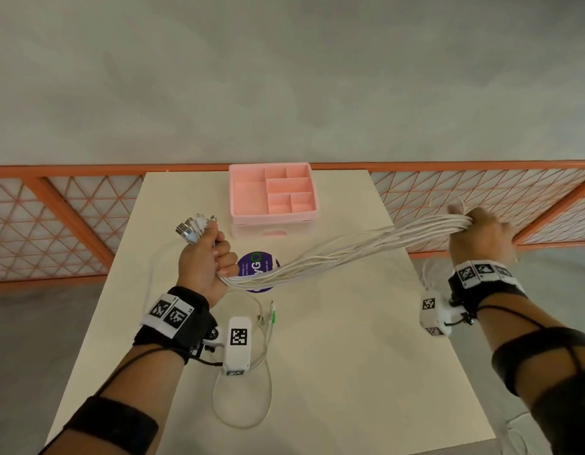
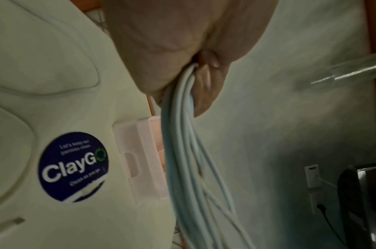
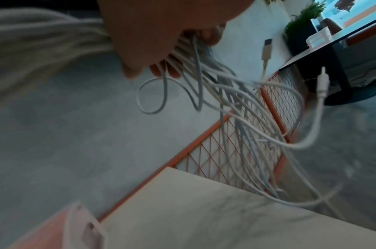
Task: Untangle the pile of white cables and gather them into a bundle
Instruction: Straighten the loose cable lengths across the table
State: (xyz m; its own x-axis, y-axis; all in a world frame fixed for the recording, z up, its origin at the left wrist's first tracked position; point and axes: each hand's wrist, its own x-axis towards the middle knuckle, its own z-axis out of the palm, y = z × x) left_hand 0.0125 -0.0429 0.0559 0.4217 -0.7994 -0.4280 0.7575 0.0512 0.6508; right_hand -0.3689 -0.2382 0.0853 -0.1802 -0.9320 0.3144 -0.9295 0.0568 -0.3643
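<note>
A bundle of several white cables (image 1: 343,251) stretches in the air between my two hands above the table. My left hand (image 1: 208,257) grips one end in a fist, and the metal plugs (image 1: 193,227) stick out above it. In the left wrist view the cables (image 2: 187,151) run out from under my curled fingers (image 2: 210,74). My right hand (image 1: 481,234) grips the bundle beyond the table's right edge. In the right wrist view loose cable ends (image 3: 236,107) with plugs (image 3: 266,48) dangle below the right hand (image 3: 153,42). One more white cable (image 1: 245,382) lies looped on the table.
A pink compartment tray (image 1: 273,192) stands at the table's far edge. A round purple sticker (image 1: 256,267) marks the cream table (image 1: 350,372). An orange mesh fence (image 1: 71,218) runs behind the table. A few white cables (image 1: 518,431) hang off the near right corner.
</note>
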